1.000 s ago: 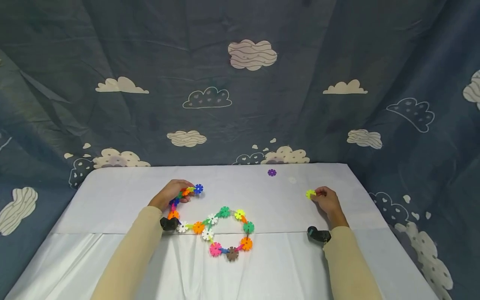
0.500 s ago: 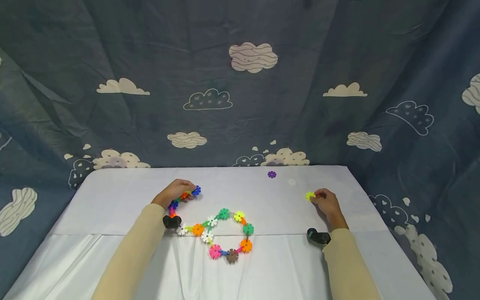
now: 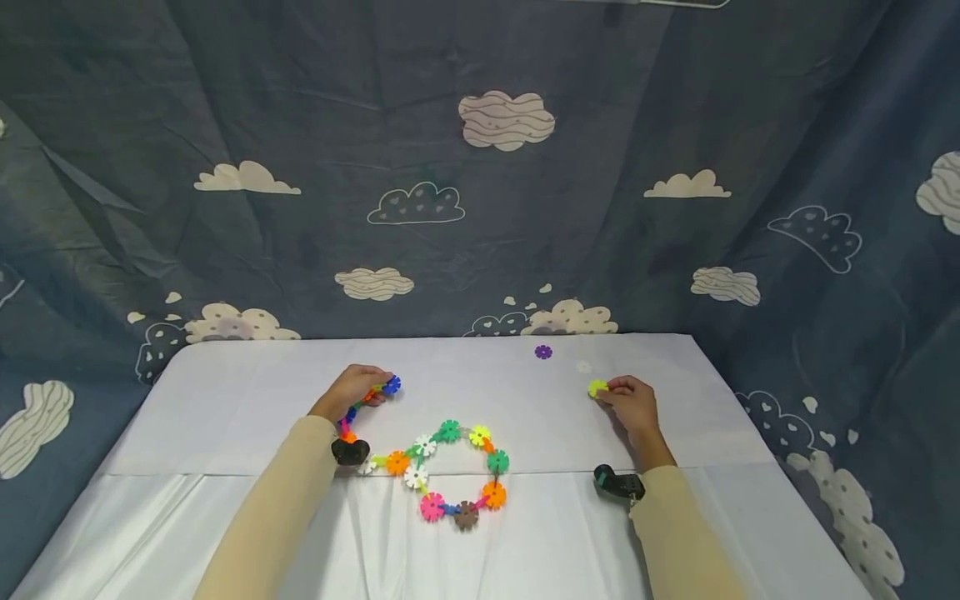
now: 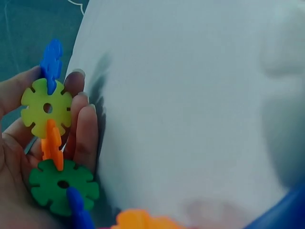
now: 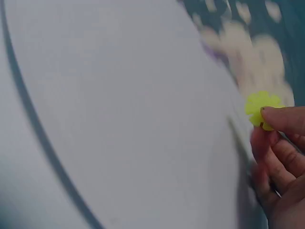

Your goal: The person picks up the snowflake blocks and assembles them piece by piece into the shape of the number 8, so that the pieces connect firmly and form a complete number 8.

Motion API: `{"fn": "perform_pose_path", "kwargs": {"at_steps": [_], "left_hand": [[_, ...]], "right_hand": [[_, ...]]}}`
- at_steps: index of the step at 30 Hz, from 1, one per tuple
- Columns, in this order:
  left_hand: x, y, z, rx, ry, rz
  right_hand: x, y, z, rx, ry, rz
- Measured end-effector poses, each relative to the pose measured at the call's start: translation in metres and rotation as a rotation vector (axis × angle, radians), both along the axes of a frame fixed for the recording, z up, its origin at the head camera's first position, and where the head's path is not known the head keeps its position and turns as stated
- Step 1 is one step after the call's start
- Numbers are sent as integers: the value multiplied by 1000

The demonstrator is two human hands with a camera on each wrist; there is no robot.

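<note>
A chain of interlocking flower discs [image 3: 397,463] in many colours lies on the white cloth, its right part curved into a ring. My left hand [image 3: 348,393] holds the chain's far left end. Seen from the left wrist, that end has a blue disc [image 4: 51,62], then a yellow-green disc [image 4: 33,107], an orange disc edge-on and a green disc [image 4: 47,183]; thumb and fingers lie around them. My right hand [image 3: 636,408] pinches a loose yellow flower disc [image 3: 597,388] between thumb and fingers, above the cloth at the right.
A purple flower disc [image 3: 543,352] lies near the table's far edge, with a pale white disc [image 3: 584,367] to its right. Black wrist cameras sit on both wrists. Behind the white-covered table [image 3: 480,383] hangs a dark curtain [image 3: 420,250] with clouds.
My right hand has moved left with the yellow disc, toward the middle of the table. My left hand has shifted only slightly, keeping hold of the chain's end.
</note>
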State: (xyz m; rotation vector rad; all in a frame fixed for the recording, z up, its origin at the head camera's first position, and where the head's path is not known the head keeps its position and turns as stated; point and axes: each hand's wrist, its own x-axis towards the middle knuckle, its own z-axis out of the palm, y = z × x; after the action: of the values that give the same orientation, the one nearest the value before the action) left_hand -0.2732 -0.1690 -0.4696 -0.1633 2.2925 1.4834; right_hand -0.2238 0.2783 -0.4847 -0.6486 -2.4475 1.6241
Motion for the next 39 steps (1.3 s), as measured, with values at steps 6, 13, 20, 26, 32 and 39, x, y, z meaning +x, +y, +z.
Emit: {"fn": "perform_pose_path", "kwargs": {"at_steps": [6, 13, 20, 26, 32, 39], "left_hand": [[2, 2, 0, 12, 16, 30], [1, 8, -4, 35, 2, 66], [1, 11, -7, 22, -7, 100], [3, 11, -3, 5, -28, 109], [3, 10, -1, 5, -14, 117], [2, 9, -2, 17, -6, 125]], "right_hand": [[-6, -92, 17, -195, 146, 241], [-11, -197, 26, -146, 215, 494], [-14, -250, 10, 58, 169, 548], [-13, -264, 7, 159, 197, 519], [-14, -269, 8, 194, 224, 509], [-17, -275, 9, 199, 188, 533]]}}
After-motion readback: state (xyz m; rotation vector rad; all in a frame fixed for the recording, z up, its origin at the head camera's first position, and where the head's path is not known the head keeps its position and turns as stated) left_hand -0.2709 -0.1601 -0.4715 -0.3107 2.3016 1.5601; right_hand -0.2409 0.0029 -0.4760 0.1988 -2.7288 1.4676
